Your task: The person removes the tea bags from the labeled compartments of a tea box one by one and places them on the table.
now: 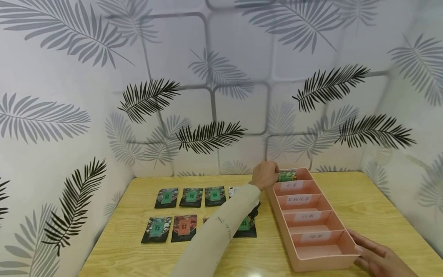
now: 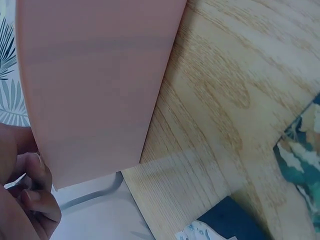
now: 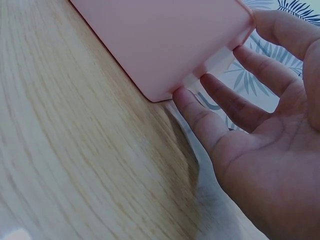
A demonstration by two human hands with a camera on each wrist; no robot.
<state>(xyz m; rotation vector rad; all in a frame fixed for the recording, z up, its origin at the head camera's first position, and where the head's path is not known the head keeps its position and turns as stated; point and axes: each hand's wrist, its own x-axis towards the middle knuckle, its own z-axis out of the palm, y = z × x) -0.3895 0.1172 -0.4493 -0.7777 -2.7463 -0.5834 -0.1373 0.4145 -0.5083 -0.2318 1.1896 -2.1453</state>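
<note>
A long pink divided box (image 1: 283, 227) runs away from me on the wooden table, with white labels on its dividers. My left hand (image 1: 265, 175) grips its far left corner. In the left wrist view, the curled fingers (image 2: 37, 197) lie against the end of the pink wall. A green packet (image 1: 287, 176) stands in the farthest compartment. My right hand (image 1: 377, 256) is at the near right corner. In the right wrist view its fingers (image 3: 200, 117), nearly straight and spread, touch the end wall with their tips.
Left of the box lie two rows of dark packets, among them a green-labelled one (image 1: 191, 197) and a red-labelled one (image 1: 183, 227). My left sleeve (image 1: 221, 231) covers part of both rows. A leaf-patterned wall covering (image 1: 238, 107) stands behind the table (image 1: 121, 231).
</note>
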